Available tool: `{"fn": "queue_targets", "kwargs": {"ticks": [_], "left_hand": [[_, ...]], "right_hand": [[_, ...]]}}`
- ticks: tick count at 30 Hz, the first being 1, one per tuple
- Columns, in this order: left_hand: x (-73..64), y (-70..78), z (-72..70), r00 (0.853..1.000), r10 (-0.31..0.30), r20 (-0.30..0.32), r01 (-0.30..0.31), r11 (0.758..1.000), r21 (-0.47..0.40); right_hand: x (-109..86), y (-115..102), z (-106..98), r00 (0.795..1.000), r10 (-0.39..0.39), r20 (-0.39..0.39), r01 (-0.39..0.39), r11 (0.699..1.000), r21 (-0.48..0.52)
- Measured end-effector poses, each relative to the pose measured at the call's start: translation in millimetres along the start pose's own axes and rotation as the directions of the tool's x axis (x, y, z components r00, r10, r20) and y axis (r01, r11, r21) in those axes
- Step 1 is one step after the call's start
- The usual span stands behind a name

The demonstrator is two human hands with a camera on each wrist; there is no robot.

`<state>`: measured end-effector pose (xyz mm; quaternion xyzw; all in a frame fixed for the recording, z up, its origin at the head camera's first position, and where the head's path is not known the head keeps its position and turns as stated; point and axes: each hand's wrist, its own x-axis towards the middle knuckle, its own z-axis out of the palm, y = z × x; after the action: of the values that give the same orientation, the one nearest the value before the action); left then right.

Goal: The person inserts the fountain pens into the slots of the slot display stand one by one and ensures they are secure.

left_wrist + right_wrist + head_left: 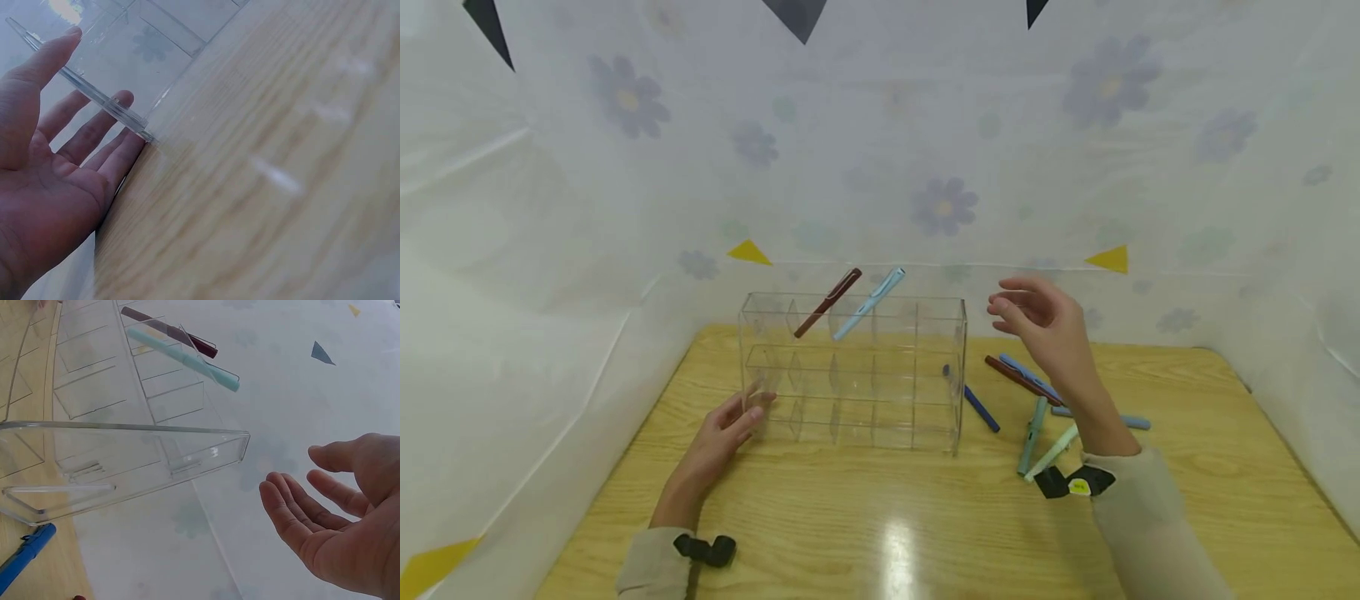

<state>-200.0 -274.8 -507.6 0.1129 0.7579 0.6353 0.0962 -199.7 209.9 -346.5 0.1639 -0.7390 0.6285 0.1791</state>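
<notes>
Toward the tabletop's back edge, the left hand (718, 435) pinches the clear rack (853, 399), two pens (869, 304) slanting in its top; the right hand (1041, 323) hovers alongside, loosely spread.

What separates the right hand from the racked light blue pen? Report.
The end panel and dividers of the rack stand between the right hand and the lower end of the pen; its upper end rises above.
</notes>
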Motion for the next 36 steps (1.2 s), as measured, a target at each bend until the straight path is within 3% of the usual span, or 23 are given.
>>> {"fn": "queue_targets", "kwargs": {"ticks": [8, 18, 27, 36], "left_hand": [[-0.5, 0.1, -1.0, 1.0, 0.009, 0.006, -0.009, 1.0, 0.021], [-1.6, 2.4, -0.6, 1.0, 0.007, 0.004, -0.007, 0.999, 0.036], [-3.8, 2.2, 1.4, 1.0, 0.009, 0.0, -0.009, 1.0, 0.024], [-1.9, 1.6, 0.3, 1.0, 0.005, 0.003, -0.005, 1.0, 0.017]], "right_hand": [[-18.6, 21.0, -17.8, 0.998, 0.035, -0.058, -0.035, 0.999, -0.008], [-40.8, 49.0, -38.6, 0.981, 0.125, -0.147, -0.115, 0.99, 0.076], [-45.9, 82.1, -51.2, 0.961, 0.197, -0.194, -0.203, 0.979, -0.013], [-42.2, 109.9, -58.0, 0.95, 0.248, -0.188, -0.28, 0.945, -0.171]]}}
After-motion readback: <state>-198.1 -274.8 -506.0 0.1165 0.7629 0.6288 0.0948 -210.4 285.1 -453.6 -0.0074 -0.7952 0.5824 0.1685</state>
